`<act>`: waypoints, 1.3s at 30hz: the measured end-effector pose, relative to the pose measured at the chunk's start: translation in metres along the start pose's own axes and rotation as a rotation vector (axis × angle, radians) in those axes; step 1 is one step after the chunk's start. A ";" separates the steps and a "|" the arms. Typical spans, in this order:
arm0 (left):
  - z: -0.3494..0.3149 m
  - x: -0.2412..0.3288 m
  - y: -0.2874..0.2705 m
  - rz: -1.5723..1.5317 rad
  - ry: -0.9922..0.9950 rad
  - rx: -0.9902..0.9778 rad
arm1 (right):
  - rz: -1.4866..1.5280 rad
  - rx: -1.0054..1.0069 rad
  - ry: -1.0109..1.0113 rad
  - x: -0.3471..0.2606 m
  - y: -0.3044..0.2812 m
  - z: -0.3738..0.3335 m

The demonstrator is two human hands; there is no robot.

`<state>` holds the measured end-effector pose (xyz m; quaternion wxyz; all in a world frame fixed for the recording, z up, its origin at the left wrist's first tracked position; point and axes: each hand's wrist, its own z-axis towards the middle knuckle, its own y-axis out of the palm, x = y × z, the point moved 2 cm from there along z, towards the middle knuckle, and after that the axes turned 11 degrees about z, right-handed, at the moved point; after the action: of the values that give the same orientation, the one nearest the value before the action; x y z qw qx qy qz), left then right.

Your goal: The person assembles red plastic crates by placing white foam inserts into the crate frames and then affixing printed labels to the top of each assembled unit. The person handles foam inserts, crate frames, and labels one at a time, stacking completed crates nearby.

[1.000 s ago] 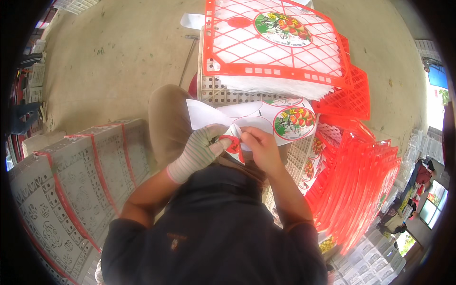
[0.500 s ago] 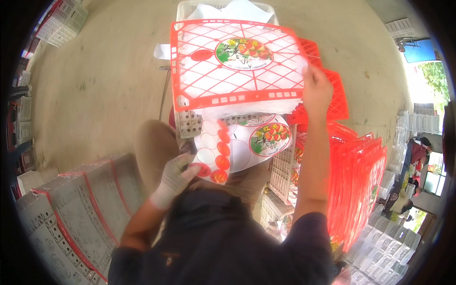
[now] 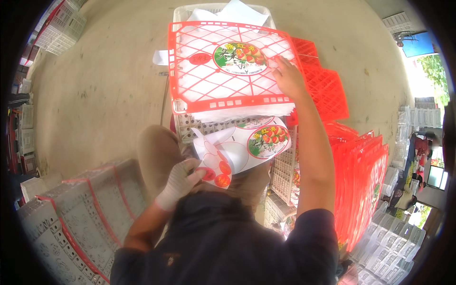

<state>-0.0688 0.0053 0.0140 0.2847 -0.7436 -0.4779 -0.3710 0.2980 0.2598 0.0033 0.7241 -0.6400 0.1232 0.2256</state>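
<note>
My left hand [image 3: 179, 184], in a pale glove or wrap, pinches a sheet of round red stickers [image 3: 223, 166] between thumb and fingers. The sheet curls over a larger white label sheet [image 3: 240, 149] bearing oval fruit labels across my lap. In front, a red lattice crate lid [image 3: 209, 102] lies over white sheets [image 3: 223, 115] on a pale plastic crate [image 3: 190, 127]. An oval fruit label [image 3: 241, 59] and a small red oval sticker [image 3: 201, 59] are on the lid. With fingers stretched out, my right hand [image 3: 289, 79] rests on the lid right of the oval label.
Many red lattice lids [image 3: 361, 185] stand packed on edge at my right; more red lids [image 3: 325, 92] lie beyond. Grey crates [image 3: 95, 199] with red edges are at my left. Stacked pale crates [image 3: 389, 237] line the far right, near other people. White paper [image 3: 237, 14] sticks up behind.
My right hand has left the lid's right edge and come onto its top beside the label. The lid has shifted slightly left. The sticker sheet in my left hand has curled over and dropped lower.
</note>
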 end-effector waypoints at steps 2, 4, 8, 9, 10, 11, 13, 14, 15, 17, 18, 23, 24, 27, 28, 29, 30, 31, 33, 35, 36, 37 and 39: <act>0.003 0.001 0.002 -0.043 -0.006 -0.002 | 0.144 0.051 -0.019 -0.004 -0.009 -0.002; 0.002 0.007 -0.001 -0.105 -0.005 0.021 | 0.197 0.031 -0.095 -0.034 -0.024 -0.007; -0.003 0.007 0.002 -0.152 0.022 0.036 | 0.020 -0.144 -0.341 -0.099 -0.037 -0.065; -0.003 0.006 0.002 -0.118 0.046 0.044 | -0.035 -0.185 -0.411 -0.105 -0.034 -0.072; -0.003 0.003 0.002 -0.085 0.066 0.053 | -0.086 -0.178 -0.442 -0.103 -0.029 -0.076; -0.002 0.002 0.003 -0.047 0.105 0.059 | -0.104 -0.192 -0.425 -0.100 -0.026 -0.076; -0.003 0.000 0.002 0.010 0.134 0.045 | -0.139 -0.215 -0.385 -0.092 -0.025 -0.074; -0.005 -0.002 0.001 0.029 0.123 0.037 | -0.086 -0.220 -0.384 -0.096 -0.031 -0.069; -0.006 -0.005 0.004 0.020 0.091 0.015 | -0.047 -0.222 -0.373 -0.101 -0.049 -0.064; -0.004 -0.010 0.008 -0.014 0.034 -0.033 | 0.074 -0.258 -0.328 -0.100 -0.079 -0.052; 0.001 -0.011 0.007 -0.038 0.022 -0.050 | 0.151 -0.281 -0.311 -0.101 -0.098 -0.037; -0.005 -0.011 0.001 0.008 0.060 -0.030 | 0.575 -0.492 -0.135 -0.106 -0.167 0.054; -0.009 0.003 0.000 0.092 0.058 -0.025 | 0.731 -0.548 0.111 -0.100 -0.182 0.060; -0.007 -0.001 0.000 0.074 0.035 -0.005 | 0.685 -0.400 -0.033 -0.113 -0.220 0.076; -0.007 -0.005 -0.002 0.064 0.044 0.001 | 0.689 -0.394 0.064 -0.124 -0.235 0.071; -0.008 -0.006 -0.001 0.063 0.020 -0.014 | 0.693 -0.364 0.042 -0.117 -0.237 0.070; -0.007 -0.006 -0.002 0.062 0.001 -0.029 | 0.696 -0.332 0.022 -0.106 -0.241 0.071; -0.006 -0.003 -0.002 0.073 -0.044 -0.057 | 0.698 -0.296 0.004 -0.098 -0.246 0.069; -0.004 -0.008 0.001 0.134 0.010 -0.040 | 0.577 -0.122 -0.063 -0.096 -0.254 0.048; 0.003 -0.023 0.004 0.231 0.224 0.041 | 0.391 0.050 -0.165 -0.098 -0.262 0.021; 0.002 -0.022 0.007 0.139 0.157 0.028 | 0.241 0.126 -0.224 -0.102 -0.268 0.004; -0.001 -0.017 0.009 0.053 0.073 0.006 | 0.088 0.185 -0.269 -0.098 -0.274 -0.019; 0.000 -0.015 0.016 -0.019 0.049 0.003 | -0.119 0.318 -0.197 -0.083 -0.289 -0.074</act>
<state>-0.0581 -0.0087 0.0005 0.2939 -0.7294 -0.4782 -0.3911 0.3743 0.1506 0.2829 0.8367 -0.4985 0.0477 0.2217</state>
